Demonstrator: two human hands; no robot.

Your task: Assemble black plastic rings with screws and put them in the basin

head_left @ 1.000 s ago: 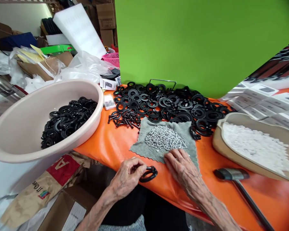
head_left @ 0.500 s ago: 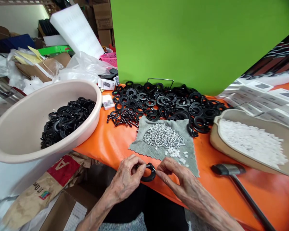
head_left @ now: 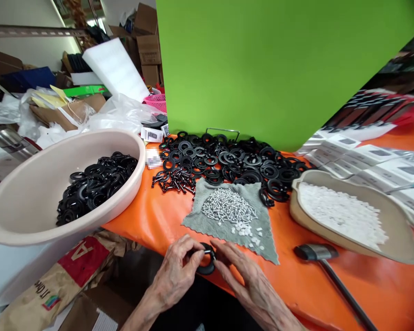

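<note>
My left hand [head_left: 177, 273] pinches a black plastic ring [head_left: 206, 264] at the near edge of the orange table [head_left: 158, 216]. My right hand [head_left: 240, 272] is closed on the same ring from the right, with a small silver screw between thumb and finger at the ring's top. Just beyond lies a grey cloth [head_left: 232, 216] with a heap of silver screws [head_left: 227, 207] and a few white bits [head_left: 248, 231]. Further back lie a spread of black rings [head_left: 234, 158] and a pile of black bolts [head_left: 174, 180].
A beige basin [head_left: 27, 202] with black rings stands left. A tan tray [head_left: 396, 220] of white pellets is on the right, with a hammer [head_left: 317, 253] in front of it. White boxes [head_left: 369, 158] line the far right. A green board [head_left: 272, 64] stands behind. Cardboard and bags lie at lower left.
My right hand left the screw pile on the cloth and came to the ring in my left hand. The view tilted down a little.
</note>
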